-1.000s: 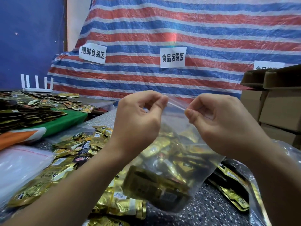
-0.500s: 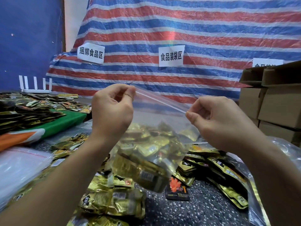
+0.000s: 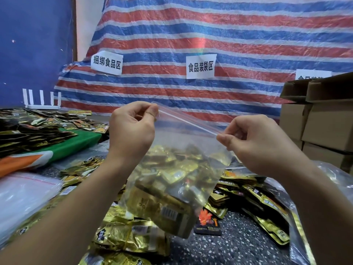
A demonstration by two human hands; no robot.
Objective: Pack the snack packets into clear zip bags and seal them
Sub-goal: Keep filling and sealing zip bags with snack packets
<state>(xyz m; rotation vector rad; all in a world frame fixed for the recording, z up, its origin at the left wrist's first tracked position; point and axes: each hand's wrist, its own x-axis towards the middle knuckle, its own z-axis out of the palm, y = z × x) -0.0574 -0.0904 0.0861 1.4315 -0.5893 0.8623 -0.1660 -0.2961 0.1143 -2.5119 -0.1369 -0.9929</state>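
Hanging in the air between two hands, a clear zip bag (image 3: 183, 169) sits at the centre of the view, held up above a speckled dark counter (image 3: 238, 245). Its lower half bulges with gold snack packets (image 3: 172, 176), one showing a barcode near the bottom corner. The top edge carries a thin red zip strip (image 3: 187, 119) that runs taut, sloping down from left to right.

The left hand (image 3: 131, 131) pinches the strip's left end between thumb and forefinger, its other fingers curled. The right hand (image 3: 256, 142) pinches the right end the same way. The two hands are well apart, at opposite corners of the bag.

The step in hand looks like sealing. To do it well, keep the strip stretched straight, with both layers lined up, then run a firm pinch along its whole length from one end to the other. Whether any part is already closed cannot be told from here. The packets sit well below the strip, so nothing should catch in the seal; squeezing out air first would probably help the bag lie flat.

Below and around the bag, loose gold packets (image 3: 122, 232) lie heaped on the counter. Empty bags (image 3: 24, 196) lie at the left, cardboard boxes (image 3: 324, 127) stand at the right, and a red, white and blue striped tarpaulin (image 3: 210, 35) with paper signs hangs behind.
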